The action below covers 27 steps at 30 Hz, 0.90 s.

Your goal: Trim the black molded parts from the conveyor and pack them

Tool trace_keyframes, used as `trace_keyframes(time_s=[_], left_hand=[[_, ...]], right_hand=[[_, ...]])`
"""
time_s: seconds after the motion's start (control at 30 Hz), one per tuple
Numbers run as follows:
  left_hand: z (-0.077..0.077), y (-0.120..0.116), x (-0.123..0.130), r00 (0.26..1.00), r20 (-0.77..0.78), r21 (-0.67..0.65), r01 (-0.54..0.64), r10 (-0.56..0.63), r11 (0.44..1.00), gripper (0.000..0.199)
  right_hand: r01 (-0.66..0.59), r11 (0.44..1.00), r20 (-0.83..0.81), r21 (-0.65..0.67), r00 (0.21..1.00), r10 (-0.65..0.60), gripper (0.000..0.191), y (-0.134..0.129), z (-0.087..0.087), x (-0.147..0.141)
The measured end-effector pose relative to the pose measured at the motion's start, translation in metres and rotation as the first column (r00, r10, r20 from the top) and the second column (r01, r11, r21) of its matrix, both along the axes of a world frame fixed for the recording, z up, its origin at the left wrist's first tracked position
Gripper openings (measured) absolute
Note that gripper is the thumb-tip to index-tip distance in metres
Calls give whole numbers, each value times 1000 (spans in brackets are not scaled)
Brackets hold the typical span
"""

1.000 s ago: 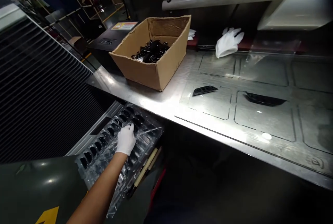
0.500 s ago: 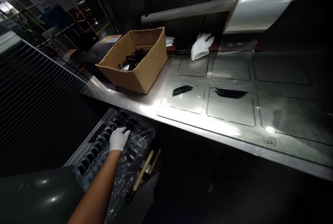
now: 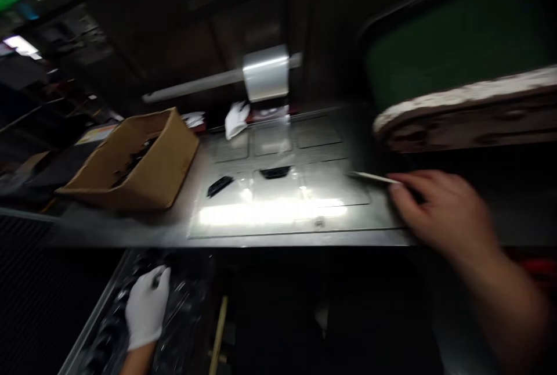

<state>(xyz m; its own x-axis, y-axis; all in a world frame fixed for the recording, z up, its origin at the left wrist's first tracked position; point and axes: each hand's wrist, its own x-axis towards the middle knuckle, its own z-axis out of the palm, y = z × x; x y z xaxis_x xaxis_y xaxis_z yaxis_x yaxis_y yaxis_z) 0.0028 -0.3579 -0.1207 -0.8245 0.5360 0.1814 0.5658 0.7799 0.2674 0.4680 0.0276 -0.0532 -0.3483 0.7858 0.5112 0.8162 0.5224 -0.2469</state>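
Observation:
My left hand (image 3: 147, 308), in a white glove, is over the clear plastic-wrapped tray (image 3: 183, 328) below the bench edge. Its thumb and fingertips close together at a dark spot, and blur hides what they hold. Bare, my right hand (image 3: 448, 212) pinches a thin pale stick (image 3: 373, 177) over the right end of the metal bench; the stick's end points left. On the marked clear sheet (image 3: 278, 218) lie two black angular plastic pieces, one tilted piece (image 3: 220, 186) at left and one level piece (image 3: 275, 172) near the middle.
A cardboard box (image 3: 174, 172) with black parts stands on the bench's left. Behind are a loose white glove (image 3: 237, 119) and a film roll (image 3: 266, 73) on a bar. At right, a green belt-like surface (image 3: 461, 44) with a pale worn edge overhangs the bench.
The view has swung right, bringing my right hand with the pale stick and the green surface into sight. My left hand stays at the tray, fingers pinched.

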Motion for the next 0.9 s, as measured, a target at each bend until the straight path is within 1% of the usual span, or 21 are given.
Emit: trace_keyframes(time_s=[0.03,0.07,0.1,0.13,0.17,0.2,0.23,0.27,0.3,0.33,0.4,0.47,0.53,0.6,0.63,0.67,0.73,0.8,0.83,0.87,0.9], left_hand=[[17,15,19,995,-29,90,93,-91,992,29],[36,33,40,975,-40,169,224,-220,960,29],[56,55,62,920,-54,256,387,-387,886,23],[77,81,85,801,-99,372,581,-591,724,23],[96,110,106,660,-159,401,723,-734,563,31],[114,143,123,582,-185,368,788,-792,493,37],[128,177,135,544,-228,294,829,-808,476,34],[139,210,142,501,-240,176,865,-832,470,32],[146,241,144,469,-218,22,879,-856,476,31],[150,268,142,438,-192,-149,872,-878,467,30],[151,306,133,379,-136,-290,868,-915,403,27],[147,324,123,326,-98,-357,870,-940,339,28],[145,331,114,289,-70,-385,875,-955,293,34],[146,335,106,275,-47,-370,888,-960,273,36],[148,338,102,282,-45,-346,896,-958,279,36],[149,341,98,299,-54,-316,900,-953,300,34],[152,348,91,370,-109,-238,892,-923,385,34],[154,351,86,455,-186,-146,864,-871,483,35],[154,350,85,487,-217,-103,851,-846,515,36],[153,348,86,505,-237,-67,843,-830,533,35],[152,344,88,510,-246,-44,844,-824,535,35]], right_hand=[[-2,1000,17,4,1000,1,33,0,1,3],[8,1000,21,6,1000,-8,33,0,1,3],[17,1000,20,2,1000,-17,33,0,1,2],[34,999,11,-4,999,-34,34,0,1,0],[43,999,-2,-8,999,-43,34,-1,1,-2],[41,999,-14,-13,999,-42,34,-2,1,-4],[32,999,-34,-18,999,-33,33,-3,2,-4],[20,1000,-57,-19,998,-21,31,-4,3,-4],[7,1000,-81,-17,997,-8,29,-6,4,-4],[-5,1000,-104,-16,995,3,28,-7,5,-3],[-18,1000,-146,-17,989,15,25,-10,6,-1],[-19,1000,-180,-22,983,15,24,-12,7,-1],[-24,999,-215,-28,976,18,23,-13,6,-2],[-41,998,-243,-38,970,30,21,-12,7,-2],[-53,998,-257,-41,966,41,20,-11,9,-2],[-64,997,-275,-40,960,51,19,-10,11,0],[-84,996,-339,-7,938,76,18,-12,18,5],[-107,991,-432,74,893,129,20,-25,21,12],[-132,985,-475,112,863,170,23,-38,19,15],[-174,976,-513,129,831,216,27,-55,13,16],[-234,966,-543,113,800,257,30,-74,2,16]])
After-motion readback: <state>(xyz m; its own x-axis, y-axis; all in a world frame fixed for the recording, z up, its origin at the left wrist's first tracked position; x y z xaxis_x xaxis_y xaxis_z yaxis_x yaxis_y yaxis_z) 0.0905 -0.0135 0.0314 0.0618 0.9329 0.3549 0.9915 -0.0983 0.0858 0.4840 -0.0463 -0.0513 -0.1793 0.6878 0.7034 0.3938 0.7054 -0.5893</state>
